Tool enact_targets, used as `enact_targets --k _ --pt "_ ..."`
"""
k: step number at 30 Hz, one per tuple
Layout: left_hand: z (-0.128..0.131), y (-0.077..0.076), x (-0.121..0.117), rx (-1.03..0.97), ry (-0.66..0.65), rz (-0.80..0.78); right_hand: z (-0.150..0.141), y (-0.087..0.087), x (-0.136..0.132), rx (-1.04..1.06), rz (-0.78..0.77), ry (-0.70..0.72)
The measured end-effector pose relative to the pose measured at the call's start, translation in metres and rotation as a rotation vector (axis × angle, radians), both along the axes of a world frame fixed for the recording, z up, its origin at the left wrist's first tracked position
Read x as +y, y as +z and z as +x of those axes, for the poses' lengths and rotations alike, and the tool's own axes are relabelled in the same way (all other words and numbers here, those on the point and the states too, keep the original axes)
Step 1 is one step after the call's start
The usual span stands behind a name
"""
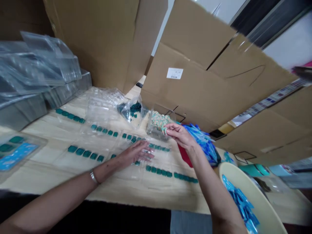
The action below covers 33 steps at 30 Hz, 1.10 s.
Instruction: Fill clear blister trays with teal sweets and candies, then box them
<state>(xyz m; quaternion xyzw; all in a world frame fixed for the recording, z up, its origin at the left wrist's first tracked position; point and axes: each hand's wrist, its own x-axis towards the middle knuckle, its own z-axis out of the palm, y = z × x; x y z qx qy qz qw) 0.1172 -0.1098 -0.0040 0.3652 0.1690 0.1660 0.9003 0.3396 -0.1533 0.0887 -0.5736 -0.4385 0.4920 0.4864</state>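
My right hand pinches a few small striped pieces, pale orange and green, at the near edge of a clear plastic box heaped with the same kind. Over the middle of the table hangs my left hand, its fingers stretched out and slightly blurred. Below and around it lie rows of dark green square pieces in clear plastic trays. Another row of green squares is left of my left wrist. I cannot make out whether the left fingers touch a tray.
Stacked clear plastic boxes stand at the left. A clear bag holds dark green pieces at the back. Blue packets are piled right of my right hand. A cream basin with blue packets sits front right. Cardboard walls the back.
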Motion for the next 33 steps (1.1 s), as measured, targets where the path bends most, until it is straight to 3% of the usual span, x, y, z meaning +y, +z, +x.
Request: enact_targets --k 3,6,10,16,21,33 --pt "-0.001 -0.001 0.001 -0.075 -0.016 -0.007 -0.027 0.003 -0.020 -0.134 -0.077 0.067" --pt "-0.001 -0.003 0.001 -0.106 -0.024 -0.015 -0.051 -0.004 -0.032 -0.207 -0.112 0.135" --pt "0.001 -0.008 0.001 -0.162 -0.019 0.013 -0.071 -0.017 -0.036 -0.349 -0.053 0.211" --pt "0.002 -0.012 0.000 -0.212 -0.005 0.017 -0.090 -0.022 -0.035 -0.899 0.059 0.275" --pt "0.004 -0.014 -0.001 -0.148 0.032 0.011 -0.100 -0.025 -0.037 -1.006 0.167 0.319" --pt "-0.001 -0.007 -0.001 -0.189 -0.014 -0.011 -0.096 -0.038 -0.044 -1.121 0.311 0.095"
